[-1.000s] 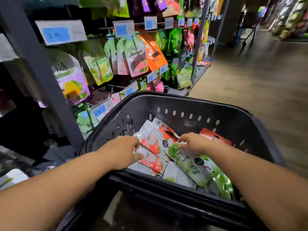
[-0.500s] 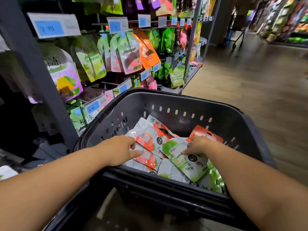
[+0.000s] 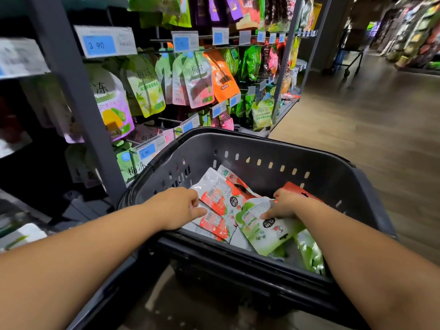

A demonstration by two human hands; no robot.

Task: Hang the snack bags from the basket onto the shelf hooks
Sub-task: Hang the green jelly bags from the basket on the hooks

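Note:
A dark grey basket [image 3: 262, 145] stands in front of me with several snack bags in it. My left hand [image 3: 176, 208] reaches in at the left side and pinches the edge of a red-and-white snack bag [image 3: 219, 198] between thumb and fingers. My right hand [image 3: 285, 206] grips a green-and-white snack bag [image 3: 264, 234], thumb on its top face, and the bag is tilted up off the pile. A red bag [image 3: 301, 190] lies behind my right hand. The shelf hooks [image 3: 166, 120] stick out of the rack at the left, most of them with bags hanging.
Hanging pouches [image 3: 197, 79] and blue price tags [image 3: 100, 45] fill the rack, and a grey upright post [image 3: 78, 96] stands close to the basket's left corner. Wooden aisle floor [image 3: 357, 120] opens to the right. A cart [image 3: 350, 60] stands far down the aisle.
My right hand slid from the pile's middle to the green-and-white bag's right edge and took hold of it, tilting it up. My left hand stayed on the red-and-white bag.

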